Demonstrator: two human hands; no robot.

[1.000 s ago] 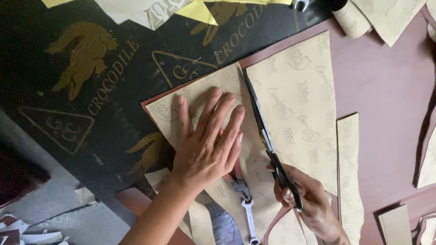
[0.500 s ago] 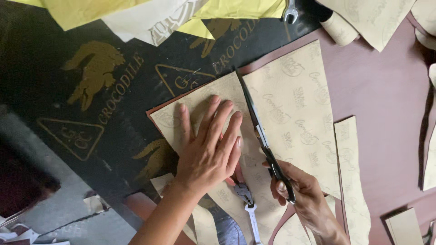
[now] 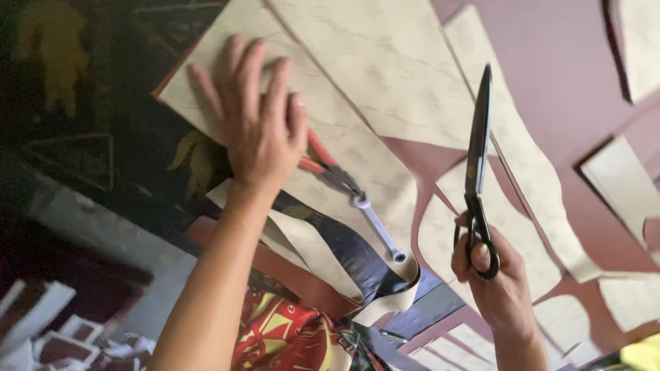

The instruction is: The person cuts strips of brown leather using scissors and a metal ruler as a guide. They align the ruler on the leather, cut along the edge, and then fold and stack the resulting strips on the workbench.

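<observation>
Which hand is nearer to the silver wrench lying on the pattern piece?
Left. The left hand presses the paper just beside the wrench; the right hand holds the scissors farther off.

Work surface: dark black printed sheet [image 3: 103,103] left, maroon leather-like sheet [image 3: 564,82] right. Pale grey floor strip [image 3: 117,240] lower left, white scraps [image 3: 41,330] in shadow. Light dim, even.
</observation>
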